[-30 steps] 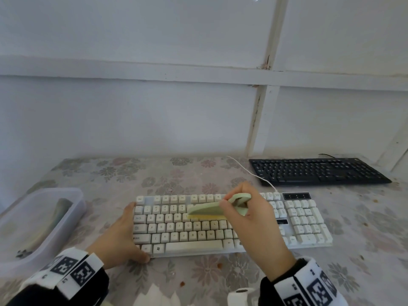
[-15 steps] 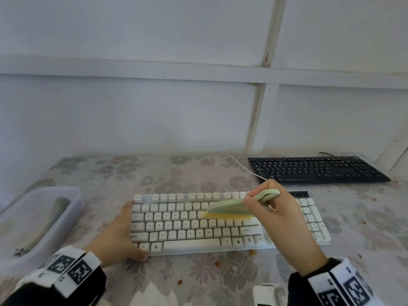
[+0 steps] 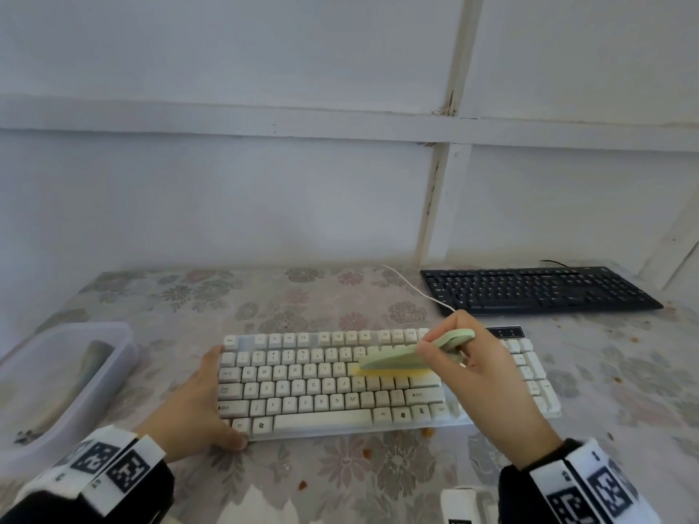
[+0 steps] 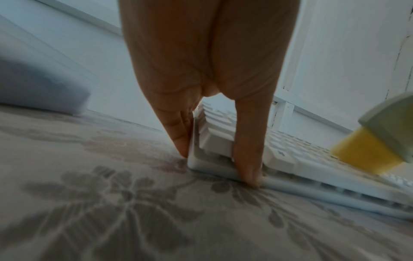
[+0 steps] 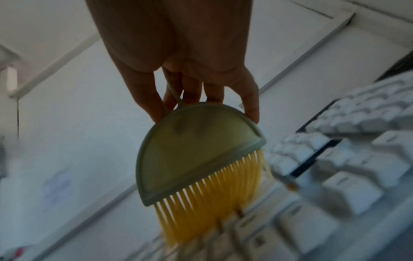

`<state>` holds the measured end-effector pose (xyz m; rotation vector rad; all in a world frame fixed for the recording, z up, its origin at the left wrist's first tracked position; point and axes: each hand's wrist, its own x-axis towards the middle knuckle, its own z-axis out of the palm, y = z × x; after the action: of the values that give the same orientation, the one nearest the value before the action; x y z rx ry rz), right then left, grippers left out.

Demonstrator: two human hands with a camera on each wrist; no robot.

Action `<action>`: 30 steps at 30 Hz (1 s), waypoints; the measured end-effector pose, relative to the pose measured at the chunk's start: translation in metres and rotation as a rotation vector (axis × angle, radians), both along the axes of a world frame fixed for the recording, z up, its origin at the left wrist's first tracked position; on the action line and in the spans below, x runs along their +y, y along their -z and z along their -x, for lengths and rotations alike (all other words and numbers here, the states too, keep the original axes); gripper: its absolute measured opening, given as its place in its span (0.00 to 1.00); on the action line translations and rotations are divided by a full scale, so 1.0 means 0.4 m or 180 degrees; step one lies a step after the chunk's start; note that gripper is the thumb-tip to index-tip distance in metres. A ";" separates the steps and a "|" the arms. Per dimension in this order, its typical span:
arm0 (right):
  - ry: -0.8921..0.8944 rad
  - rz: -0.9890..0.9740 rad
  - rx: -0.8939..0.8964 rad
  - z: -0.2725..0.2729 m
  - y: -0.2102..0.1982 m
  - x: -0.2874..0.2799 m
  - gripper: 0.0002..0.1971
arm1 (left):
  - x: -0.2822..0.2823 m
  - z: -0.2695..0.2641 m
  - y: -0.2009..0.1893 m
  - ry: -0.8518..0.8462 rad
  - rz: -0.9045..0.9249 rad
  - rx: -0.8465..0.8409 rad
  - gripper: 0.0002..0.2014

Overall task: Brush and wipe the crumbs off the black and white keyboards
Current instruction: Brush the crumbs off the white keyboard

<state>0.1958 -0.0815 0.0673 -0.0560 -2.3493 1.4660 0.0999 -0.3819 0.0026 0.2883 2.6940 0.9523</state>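
The white full-size plastic keyboard point(image 3: 386, 383) lies near the front edge of the flower-patterned tabletop point(image 3: 302, 296), roughly centred. My right hand point(image 3: 488, 387) grasps the handle of a pale green half-round plastic brush with yellow bristles point(image 3: 393, 363), its bristles touching the keys right of the keyboard's middle. My left hand point(image 3: 196, 406) braces the keyboard's left end, fingers straight along the side edge and thumb point(image 4: 248, 155) pressed on the near left corner. The black flat keyboard point(image 3: 537, 289) sits at the back right of the tabletop, well apart from the white one, whose thin white cable point(image 3: 416, 287) runs toward the wall. Small orange-brown crumbs point(image 3: 428, 433) dot the cloth along the front edge. A translucent plastic tub point(image 3: 125, 346) stands at the left edge.
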 end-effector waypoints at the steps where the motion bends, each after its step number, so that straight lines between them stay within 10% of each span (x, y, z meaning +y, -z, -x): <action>1: 0.0059 -0.0040 -0.0041 0.003 0.004 0.010 0.05 | -0.001 -0.001 0.000 -0.0007 0.0002 0.0001 0.61; 30: 0.0354 -0.0335 -0.0250 -0.026 -0.020 0.181 0.05 | 0.000 -0.001 -0.006 -0.0037 0.0132 -0.0085 0.60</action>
<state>0.2061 -0.0090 0.0752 -0.2167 -2.4394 1.3086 0.1004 -0.3819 0.0048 0.2500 2.6903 0.8957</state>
